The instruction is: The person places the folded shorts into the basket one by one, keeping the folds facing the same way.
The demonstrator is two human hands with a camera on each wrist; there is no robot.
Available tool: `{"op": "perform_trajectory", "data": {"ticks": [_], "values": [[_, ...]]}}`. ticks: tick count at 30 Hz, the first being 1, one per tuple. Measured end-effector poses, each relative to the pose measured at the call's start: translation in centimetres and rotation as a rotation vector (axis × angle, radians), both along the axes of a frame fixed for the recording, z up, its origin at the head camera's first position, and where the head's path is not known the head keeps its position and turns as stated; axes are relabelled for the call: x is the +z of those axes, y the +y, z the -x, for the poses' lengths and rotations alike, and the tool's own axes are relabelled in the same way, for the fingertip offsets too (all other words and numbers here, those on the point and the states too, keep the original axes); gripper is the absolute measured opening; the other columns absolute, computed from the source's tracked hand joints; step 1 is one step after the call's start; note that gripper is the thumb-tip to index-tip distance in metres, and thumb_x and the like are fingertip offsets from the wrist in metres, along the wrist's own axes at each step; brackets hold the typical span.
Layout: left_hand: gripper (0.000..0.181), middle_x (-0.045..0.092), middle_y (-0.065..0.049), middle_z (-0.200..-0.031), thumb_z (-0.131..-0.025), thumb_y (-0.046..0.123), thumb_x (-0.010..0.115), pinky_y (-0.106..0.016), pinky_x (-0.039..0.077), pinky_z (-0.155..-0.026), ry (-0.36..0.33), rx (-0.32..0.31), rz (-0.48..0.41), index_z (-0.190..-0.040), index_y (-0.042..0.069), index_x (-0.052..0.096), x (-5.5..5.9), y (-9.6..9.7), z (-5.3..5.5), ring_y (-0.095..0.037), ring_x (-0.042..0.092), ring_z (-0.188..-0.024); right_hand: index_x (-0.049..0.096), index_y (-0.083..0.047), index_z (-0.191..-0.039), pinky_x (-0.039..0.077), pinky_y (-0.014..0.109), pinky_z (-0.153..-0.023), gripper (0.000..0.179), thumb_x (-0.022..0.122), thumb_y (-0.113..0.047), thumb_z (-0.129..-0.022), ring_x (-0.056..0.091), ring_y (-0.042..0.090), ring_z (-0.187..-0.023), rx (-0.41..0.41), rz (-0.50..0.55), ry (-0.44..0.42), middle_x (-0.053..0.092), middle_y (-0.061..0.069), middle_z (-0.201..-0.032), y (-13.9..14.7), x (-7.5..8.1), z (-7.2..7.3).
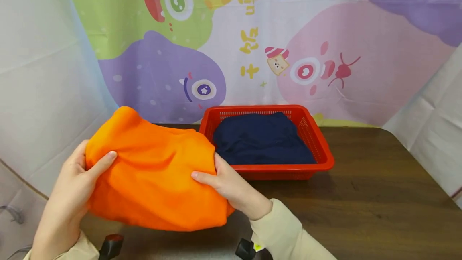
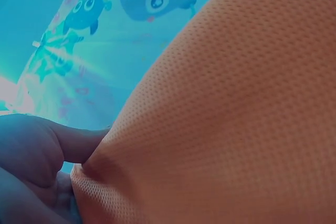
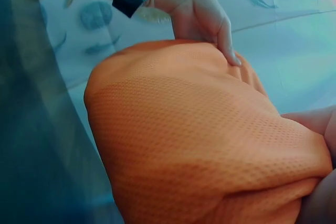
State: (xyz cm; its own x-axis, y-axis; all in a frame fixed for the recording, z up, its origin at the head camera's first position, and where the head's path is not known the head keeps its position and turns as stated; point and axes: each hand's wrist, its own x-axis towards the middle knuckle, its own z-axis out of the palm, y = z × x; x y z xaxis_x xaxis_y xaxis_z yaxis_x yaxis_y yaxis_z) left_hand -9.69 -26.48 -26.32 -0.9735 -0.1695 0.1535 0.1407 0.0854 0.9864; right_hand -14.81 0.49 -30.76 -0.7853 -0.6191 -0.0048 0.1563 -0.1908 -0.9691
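Observation:
An orange piece of mesh-knit fabric [image 1: 155, 175], folded into a bundle, is held up over the near left of the table. My left hand [image 1: 75, 179] grips its left edge, thumb on top and fingers hidden behind. On the right edge my right hand [image 1: 231, 183] pinches it the same way. The fabric's dimpled weave [image 2: 226, 108] fills much of the left wrist view, with the left thumb pressing a crease. In the right wrist view the cloth [image 3: 189, 129] bulges between both hands. Whether it is a garment I cannot tell.
Behind and right of the fabric, a red plastic basket [image 1: 323, 151] stands on the brown wooden table [image 1: 379, 196]. Folded navy cloth [image 1: 260, 139] lies inside it. A cartoon-printed curtain [image 1: 231, 51] hangs behind the table.

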Motion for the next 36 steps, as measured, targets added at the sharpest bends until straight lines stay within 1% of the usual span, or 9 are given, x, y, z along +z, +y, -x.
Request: {"op": "perform_trajectory", "data": {"ticks": [3,7,13,18,21,25,28,33,36], "values": [[0.018,0.055,0.005,-0.078,-0.088,0.011,0.059,-0.023,0.049,-0.053,0.034,-0.022,0.052,-0.101,0.018,0.049,0.3,0.8,0.4,-0.012,0.058,-0.061,0.031,-0.018,-0.134,0.046,0.036,-0.087,0.054,0.059,-0.017,-0.088,0.056,0.021,-0.097,-0.008,-0.024,0.029,0.050,0.009,-0.117,0.9,0.2,0.5],[0.018,0.054,0.003,-0.082,-0.088,0.010,0.058,-0.023,0.049,-0.054,0.088,-0.055,0.056,-0.099,0.016,0.045,0.6,2.1,1.1,-0.011,0.059,-0.065,0.029,-0.020,-0.135,0.045,0.036,-0.089,0.057,0.060,-0.021,-0.088,0.055,0.022,-0.100,-0.020,-0.047,0.083,0.048,0.008,-0.120,2.3,0.8,1.3],[0.022,0.056,0.004,-0.088,-0.086,0.007,0.061,-0.021,0.050,-0.060,0.125,-0.059,-0.033,-0.102,0.014,0.046,1.3,4.0,2.0,-0.011,0.060,-0.071,0.031,-0.021,-0.133,0.046,0.037,-0.090,0.054,0.060,-0.025,-0.088,0.054,0.025,-0.104,-0.058,-0.066,0.119,0.049,0.008,-0.122,4.3,2.1,2.3],[0.028,0.060,0.002,-0.092,-0.084,0.006,0.062,-0.022,0.051,-0.065,0.152,-0.110,-0.104,-0.105,0.013,0.045,1.8,5.5,2.8,-0.011,0.061,-0.075,0.033,-0.020,-0.131,0.047,0.037,-0.089,0.049,0.058,-0.024,-0.089,0.053,0.026,-0.105,-0.111,-0.087,0.153,0.048,0.009,-0.121,6.0,3.0,3.2],[0.034,0.060,0.002,-0.094,-0.084,0.006,0.063,-0.022,0.051,-0.068,0.159,-0.134,-0.125,-0.109,0.014,0.043,2.0,6.4,3.4,-0.012,0.061,-0.078,0.033,-0.018,-0.131,0.046,0.038,-0.090,0.048,0.057,-0.021,-0.090,0.051,0.026,-0.107,-0.139,-0.061,0.142,0.047,0.009,-0.122,6.8,3.5,3.8],[0.042,0.058,0.000,-0.100,-0.084,0.006,0.063,-0.022,0.050,-0.072,0.157,-0.179,-0.152,-0.120,0.013,0.043,2.2,7.5,4.2,-0.013,0.059,-0.084,0.035,-0.014,-0.130,0.044,0.037,-0.093,0.044,0.055,-0.017,-0.090,0.050,0.024,-0.107,-0.179,0.002,0.081,0.047,0.008,-0.120,7.5,4.2,4.6],[0.044,0.057,0.000,-0.102,-0.084,0.007,0.063,-0.023,0.049,-0.075,0.157,-0.214,-0.166,-0.123,0.011,0.045,2.4,8.4,5.0,-0.015,0.057,-0.088,0.038,-0.011,-0.126,0.044,0.034,-0.091,0.039,0.054,-0.015,-0.091,0.052,0.021,-0.103,-0.214,0.025,0.048,0.050,0.005,-0.116,8.1,4.7,5.3],[0.041,0.056,-0.001,-0.102,-0.083,0.007,0.064,-0.024,0.048,-0.078,0.161,-0.260,-0.191,-0.120,0.010,0.048,2.9,9.7,6.5,-0.016,0.056,-0.089,0.044,-0.009,-0.120,0.047,0.030,-0.085,0.030,0.053,-0.013,-0.091,0.055,0.017,-0.096,-0.269,0.024,0.058,0.053,0.002,-0.108,9.7,5.8,6.3],[0.040,0.056,-0.002,-0.105,-0.084,0.006,0.063,-0.025,0.048,-0.080,0.149,-0.298,-0.187,-0.121,0.010,0.048,3.1,10.2,7.5,-0.017,0.056,-0.093,0.046,-0.010,-0.116,0.048,0.028,-0.082,0.030,0.056,-0.010,-0.089,0.056,0.016,-0.093,-0.340,0.034,0.091,0.054,0.001,-0.105,10.5,6.6,6.9]]}}
